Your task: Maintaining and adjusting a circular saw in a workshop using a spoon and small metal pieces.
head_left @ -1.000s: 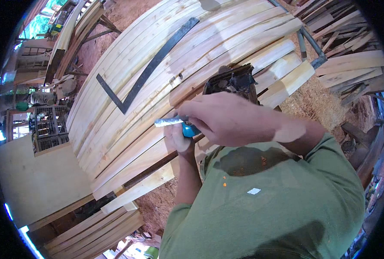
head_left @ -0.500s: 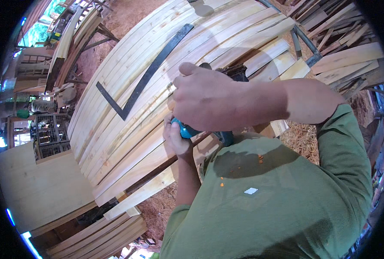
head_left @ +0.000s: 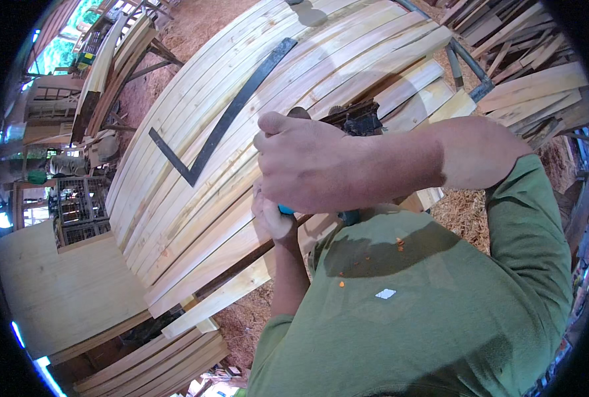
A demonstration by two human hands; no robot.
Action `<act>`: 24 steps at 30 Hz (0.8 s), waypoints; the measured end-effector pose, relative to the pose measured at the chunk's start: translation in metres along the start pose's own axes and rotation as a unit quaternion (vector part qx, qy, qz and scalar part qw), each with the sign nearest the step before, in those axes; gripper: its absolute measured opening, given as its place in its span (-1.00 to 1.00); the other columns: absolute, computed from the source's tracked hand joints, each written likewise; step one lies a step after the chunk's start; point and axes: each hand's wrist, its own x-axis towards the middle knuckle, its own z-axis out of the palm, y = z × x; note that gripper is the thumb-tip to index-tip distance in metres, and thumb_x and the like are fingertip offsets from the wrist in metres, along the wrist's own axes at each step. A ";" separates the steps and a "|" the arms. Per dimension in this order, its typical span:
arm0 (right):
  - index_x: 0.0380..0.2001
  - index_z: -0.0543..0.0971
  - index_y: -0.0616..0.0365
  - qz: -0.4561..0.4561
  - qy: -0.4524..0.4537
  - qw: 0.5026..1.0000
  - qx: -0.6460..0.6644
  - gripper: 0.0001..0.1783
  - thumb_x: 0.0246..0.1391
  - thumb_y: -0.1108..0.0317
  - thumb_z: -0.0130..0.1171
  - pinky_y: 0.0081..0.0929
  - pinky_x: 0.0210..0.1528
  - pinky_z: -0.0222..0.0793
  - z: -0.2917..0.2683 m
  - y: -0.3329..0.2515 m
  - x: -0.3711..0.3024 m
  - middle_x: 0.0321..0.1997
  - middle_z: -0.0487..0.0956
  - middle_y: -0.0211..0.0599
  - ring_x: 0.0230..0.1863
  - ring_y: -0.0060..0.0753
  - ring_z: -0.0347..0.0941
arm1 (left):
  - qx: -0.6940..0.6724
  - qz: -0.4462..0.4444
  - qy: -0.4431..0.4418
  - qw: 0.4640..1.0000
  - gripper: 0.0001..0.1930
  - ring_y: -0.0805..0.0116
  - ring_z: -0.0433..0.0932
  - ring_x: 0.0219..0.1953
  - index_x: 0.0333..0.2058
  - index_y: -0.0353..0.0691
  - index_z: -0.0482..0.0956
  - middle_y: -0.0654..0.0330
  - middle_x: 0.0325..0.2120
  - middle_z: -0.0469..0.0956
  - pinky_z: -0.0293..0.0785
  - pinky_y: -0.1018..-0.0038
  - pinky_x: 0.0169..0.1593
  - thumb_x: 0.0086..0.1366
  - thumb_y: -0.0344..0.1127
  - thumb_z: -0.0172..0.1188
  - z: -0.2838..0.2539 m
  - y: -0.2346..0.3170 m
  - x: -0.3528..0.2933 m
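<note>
My left hand [head_left: 274, 217] is closed on a teal tool [head_left: 285, 209], probably a power tool, whose kind I cannot tell because most of it lies under my right hand. A second teal part [head_left: 349, 217] of it shows below my right wrist. My right hand [head_left: 304, 162] is a closed fist just above the left one, and what it grips is hidden. A dark rounded piece [head_left: 299, 113] sticks out past its knuckles. Beyond the right wrist sits a dark metal fixture [head_left: 362, 119]. Under both hands lie pale wooden boards [head_left: 201, 225] side by side.
A dark metal square [head_left: 231, 109] lies on the boards, left of my hands. A blue-grey metal frame [head_left: 470, 66] and stacked timber [head_left: 533, 99] stand at the right. A plywood panel [head_left: 62, 291] lies at the left. Wood shavings [head_left: 241, 324] cover the floor.
My right fist has shifted slightly left and now covers more of the teal tool. More of the dark rounded piece shows past its knuckles. The left hand has stayed nearly in place.
</note>
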 end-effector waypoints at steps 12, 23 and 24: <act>-0.50 0.78 -0.04 -0.010 -0.034 0.999 -0.039 -0.78 0.09 0.14 0.30 -0.31 0.23 0.14 -0.012 0.002 0.009 -0.45 0.70 -0.42 -0.13 -0.39 0.51 | 0.143 0.105 -0.052 0.983 -0.59 0.19 0.57 0.04 0.04 -0.45 0.54 0.01 -0.02 0.62 0.45 0.26 0.13 0.34 -0.26 0.22 -0.014 -0.018 -0.004; -0.50 0.78 -0.03 -0.011 -0.021 1.000 -0.018 -0.79 0.08 0.14 0.32 -0.34 0.21 0.15 -0.013 0.001 0.007 -0.45 0.71 -0.42 -0.14 -0.39 0.50 | -0.105 -0.017 0.073 0.992 -0.65 0.14 0.47 -0.23 -0.24 -0.47 0.59 0.00 -0.28 0.56 0.34 0.30 -0.09 0.32 -0.24 -0.03 0.007 0.001 -0.001; -0.50 0.78 -0.03 -0.006 -0.021 1.000 -0.017 -0.78 0.08 0.13 0.32 -0.34 0.20 0.16 -0.012 -0.001 0.008 -0.45 0.71 -0.41 -0.14 -0.39 0.50 | -0.105 -0.017 0.073 0.992 -0.65 0.14 0.47 -0.23 -0.24 -0.47 0.59 0.00 -0.28 0.56 0.34 0.30 -0.09 0.32 -0.24 -0.03 0.007 0.000 -0.001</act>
